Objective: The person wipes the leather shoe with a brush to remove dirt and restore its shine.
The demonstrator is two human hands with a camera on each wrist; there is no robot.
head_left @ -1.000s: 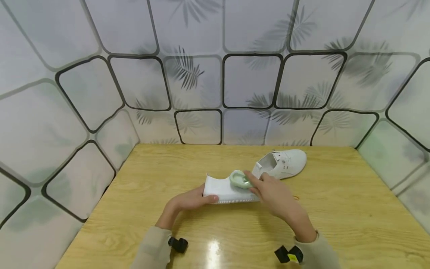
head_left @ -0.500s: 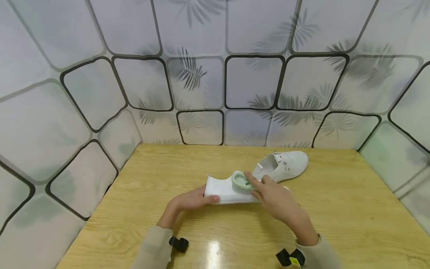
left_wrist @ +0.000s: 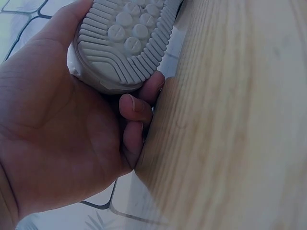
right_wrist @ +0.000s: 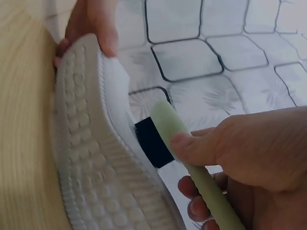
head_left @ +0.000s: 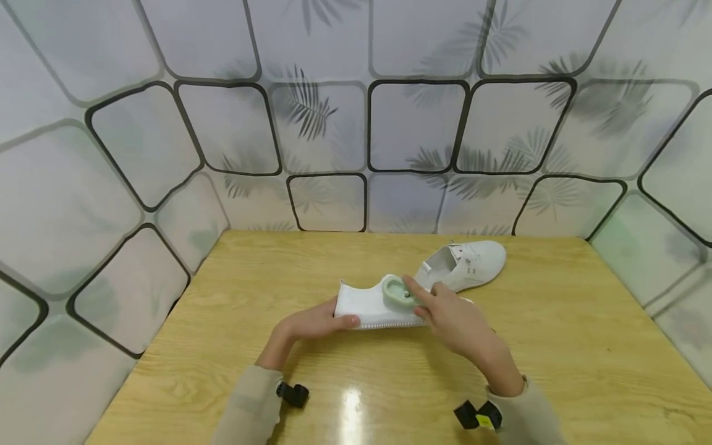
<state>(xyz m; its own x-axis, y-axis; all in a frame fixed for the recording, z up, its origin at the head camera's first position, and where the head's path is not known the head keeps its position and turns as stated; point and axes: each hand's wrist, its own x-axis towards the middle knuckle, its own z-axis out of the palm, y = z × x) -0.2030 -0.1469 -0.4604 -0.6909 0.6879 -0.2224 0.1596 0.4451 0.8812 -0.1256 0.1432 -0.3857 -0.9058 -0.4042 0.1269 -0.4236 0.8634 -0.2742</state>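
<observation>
A white shoe (head_left: pixel 364 307) lies on its side on the wooden table, its ridged, studded sole (right_wrist: pixel 91 139) turned toward me. At the heel end my left hand (head_left: pixel 313 320) grips it, thumb on the near side and fingers curled beneath, as the left wrist view shows. My right hand (head_left: pixel 453 321) holds a pale green brush (right_wrist: pixel 165 122) by its handle, thumb pressed on the back of the head. Dark bristles (right_wrist: pixel 153 143) touch the shoe's white side. In the head view the right hand hides the toe end.
A second white shoe (head_left: pixel 478 264), without laces in its eyelets, stands upright just behind the first, toe to the right. The wooden table (head_left: pixel 267 266) ends against a patterned backdrop (head_left: pixel 328 136) that also rises at left and right.
The brush and right hand have shifted only slightly against the shoe's side. The left hand keeps its hold on the heel. The whole head view has tilted a little.
</observation>
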